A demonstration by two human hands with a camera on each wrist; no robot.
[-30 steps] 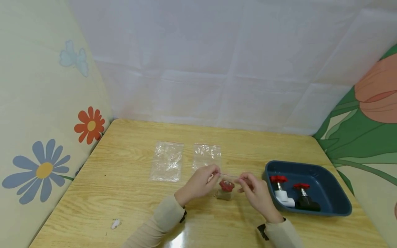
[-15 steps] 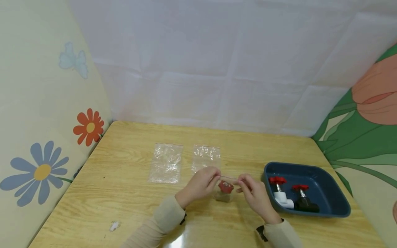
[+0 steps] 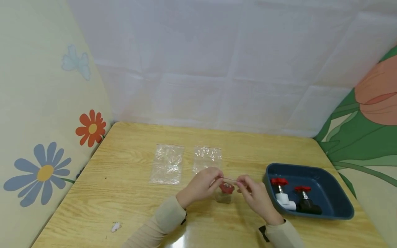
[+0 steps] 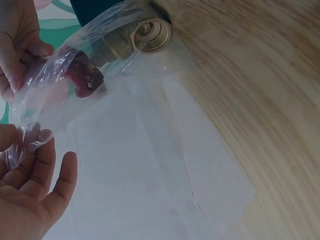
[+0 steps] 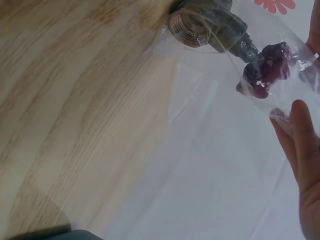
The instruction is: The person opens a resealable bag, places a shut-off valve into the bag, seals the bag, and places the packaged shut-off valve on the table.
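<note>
**One valve bagged, two more waiting in the tray**

Wooden bench [image 3: 124,206] boxed in by a white sheet at the back and flower-printed panels at the sides. Take the blue tray [image 3: 338,179] as the landmark: it sits at the bench's right side and holds two valves standing upright, a white valve [image 3: 283,196] and a black valve [image 3: 305,203], each with a red handle.

Just left of the tray, both hands hold a clear bag [image 4: 100,85] over the bench. Inside it is a brass valve [image 5: 210,22] with a red handle, its threaded end pointing down toward the wood. The left hand [image 3: 201,187] pinches one end of the bag's top edge between thumb and fingers [image 4: 42,150]; the right hand [image 3: 255,196] pinches the other end the same way, so the mouth is stretched in a line between them. Whether the strip is fully pressed closed cannot be told.

Further left of the tray, and behind the hands, two empty bags [image 3: 167,163] lie flat side by side.

Judging from this, about a third of the work looks done: one valve is in its bag and being closed, while two valves and two bags remain untouched
</note>
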